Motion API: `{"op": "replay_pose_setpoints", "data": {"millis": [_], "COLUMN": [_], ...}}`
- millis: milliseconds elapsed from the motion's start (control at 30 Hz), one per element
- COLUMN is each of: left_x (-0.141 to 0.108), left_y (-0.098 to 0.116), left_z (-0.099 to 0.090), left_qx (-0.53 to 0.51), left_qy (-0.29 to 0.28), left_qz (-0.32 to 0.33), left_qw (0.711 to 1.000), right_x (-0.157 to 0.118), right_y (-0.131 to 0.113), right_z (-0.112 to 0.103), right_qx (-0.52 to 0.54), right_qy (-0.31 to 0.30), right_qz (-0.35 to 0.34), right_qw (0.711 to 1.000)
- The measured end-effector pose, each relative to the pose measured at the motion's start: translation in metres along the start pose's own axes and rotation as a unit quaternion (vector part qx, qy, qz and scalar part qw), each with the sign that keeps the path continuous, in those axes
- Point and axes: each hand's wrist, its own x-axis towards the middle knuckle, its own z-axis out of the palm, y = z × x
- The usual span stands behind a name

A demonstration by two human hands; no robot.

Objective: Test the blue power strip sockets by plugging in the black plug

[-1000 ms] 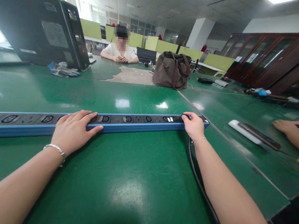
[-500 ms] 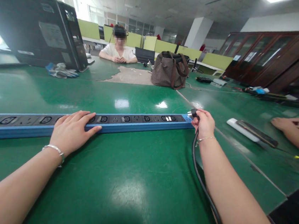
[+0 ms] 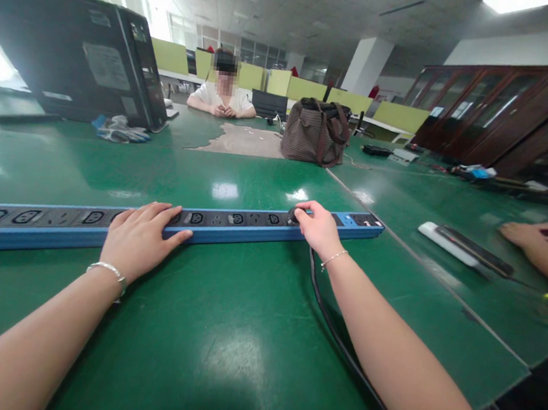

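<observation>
A long blue power strip with a row of black sockets lies across the green table. My left hand rests flat on its left half, fingers apart, holding nothing. Toward the strip's right part, my right hand grips a black plug at the sockets. The plug's prongs are hidden, so how far it sits in a socket cannot be seen. Its black cable runs from under my right hand down to the bottom edge, beside my right forearm.
Behind the strip stand a brown bag, grey-blue gloves and a large black case. A person sits at the far side. At the right lie a white and black device and another person's hands.
My right hand has moved left with the plug, from the strip's right end onto its sockets. My left hand still rests on the strip. The view has shifted slightly.
</observation>
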Motion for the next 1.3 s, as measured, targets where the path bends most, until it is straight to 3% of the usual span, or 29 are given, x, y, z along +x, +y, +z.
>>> {"op": "replay_pose_setpoints", "data": {"millis": [767, 1100, 1300], "left_x": [0.000, 0.000, 0.000], "left_y": [-0.001, -0.002, -0.001], "left_z": [0.002, 0.002, 0.001], "left_qx": [-0.004, -0.007, -0.004], "left_qy": [0.008, 0.002, 0.003], "left_qz": [-0.002, 0.000, 0.000], "left_qw": [1.000, 1.000, 1.000], "right_x": [-0.001, -0.003, -0.007], "right_y": [-0.005, -0.033, -0.035], "right_z": [-0.006, -0.001, -0.001], "right_qx": [-0.117, -0.300, -0.327], "right_qy": [-0.006, -0.052, -0.060], "right_qz": [0.014, 0.007, 0.001], "right_qw": [0.993, 0.953, 0.943]}}
